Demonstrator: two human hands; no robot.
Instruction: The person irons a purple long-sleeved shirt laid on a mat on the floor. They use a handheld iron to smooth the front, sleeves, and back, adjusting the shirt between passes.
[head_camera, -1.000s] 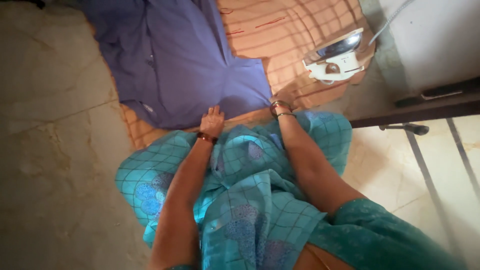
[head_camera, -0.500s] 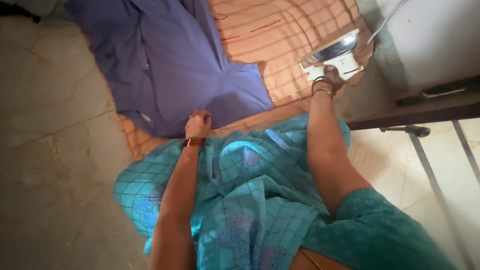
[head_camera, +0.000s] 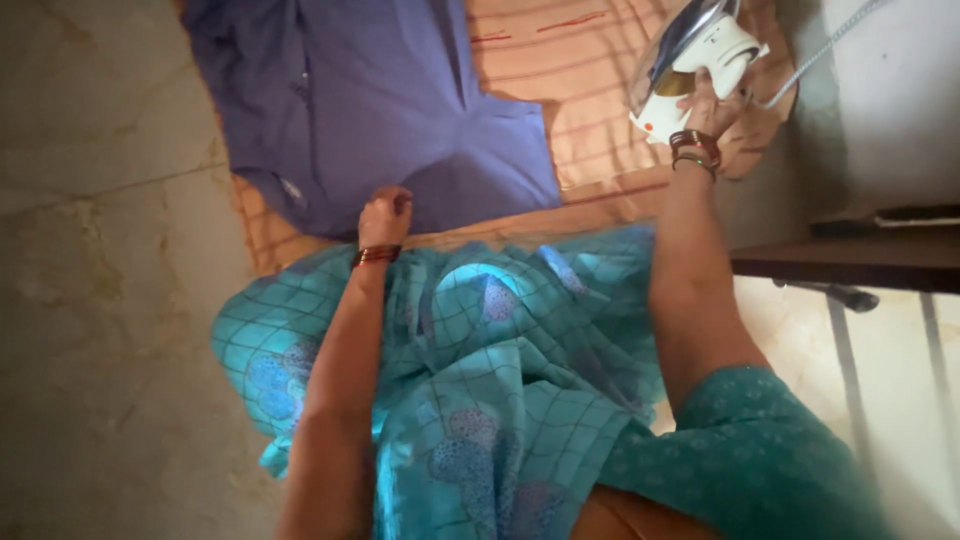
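Broadly, a striped orange ironing cloth (head_camera: 600, 70) is spread on the stone floor (head_camera: 100, 300), and on its left half lies a purple shirt (head_camera: 380, 100), flat, its long axis running away from the person toward the top of the view. Below it, the person's turquoise checked garment (head_camera: 480, 380) fills the near ground. The right hand (head_camera: 712, 108) is up at the far right of the cloth, fingers clamped round the handle of a white electric iron (head_camera: 690, 60), which is tilted with its shiny soleplate facing up and to the left; its cord (head_camera: 830, 40) trails off toward the white wall. So the shirt lies to the left of the iron, well apart from it, with bare cloth between them. The left hand (head_camera: 385, 215) is the nearer one to the shirt: it rests on the near hem, fingers curled together into a loose fist on the fabric. Compared with half a second ago, the iron is off the cloth and higher in the right hand, while the left hand stays on the hem.
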